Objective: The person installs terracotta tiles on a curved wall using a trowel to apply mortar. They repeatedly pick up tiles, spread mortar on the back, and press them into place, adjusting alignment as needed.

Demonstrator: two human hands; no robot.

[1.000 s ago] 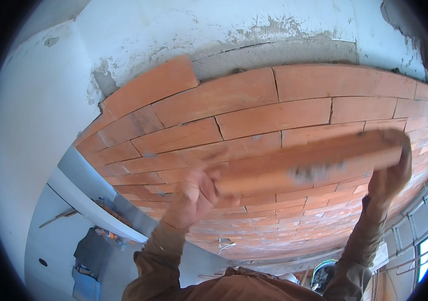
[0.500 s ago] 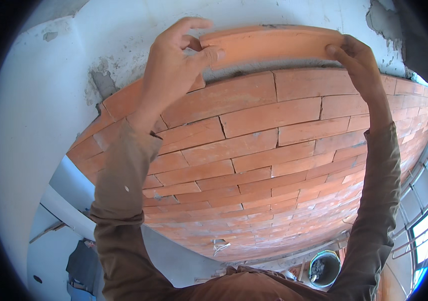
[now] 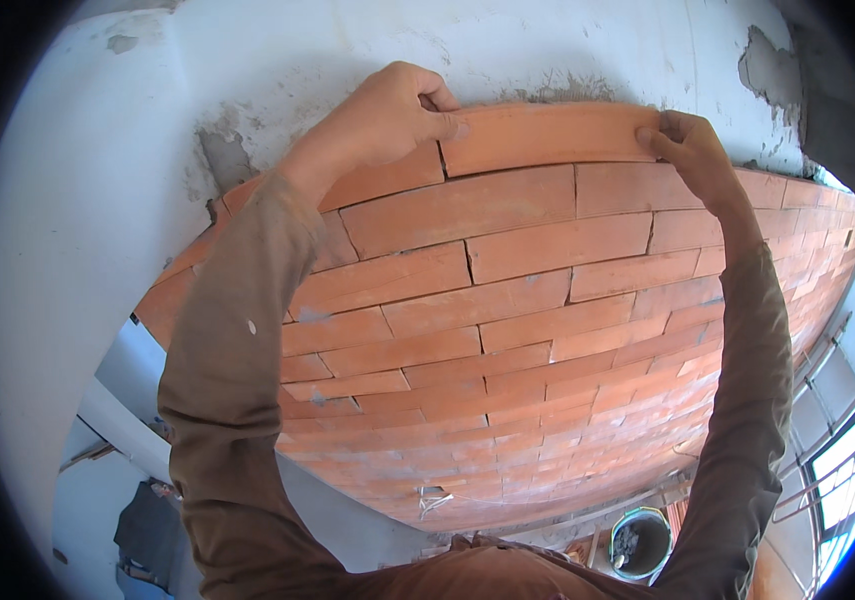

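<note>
A long orange brick tile [image 3: 551, 135] lies along the top course of the brick-faced wall [image 3: 507, 330], against the pale plaster behind. My left hand [image 3: 382, 118] grips its left end, thumb on the face and fingers over the top edge. At the other end my right hand [image 3: 692, 158] pinches it the same way. The tile's left end meets the neighbouring top-row tile [image 3: 387, 178], with a thin dark joint between them. Its lower edge sits on the row below.
White plaster [image 3: 347, 40] with patches of grey mortar rises above the bricks. Far below stands a bucket [image 3: 641, 542] with grey stuff inside. Wires [image 3: 434, 500] stick out low on the wall. A barred window [image 3: 852, 470] is at the lower right.
Both hands have brought the tile down and in, from held above the top row to resting on it. The strip of mortar beneath it is now covered.
</note>
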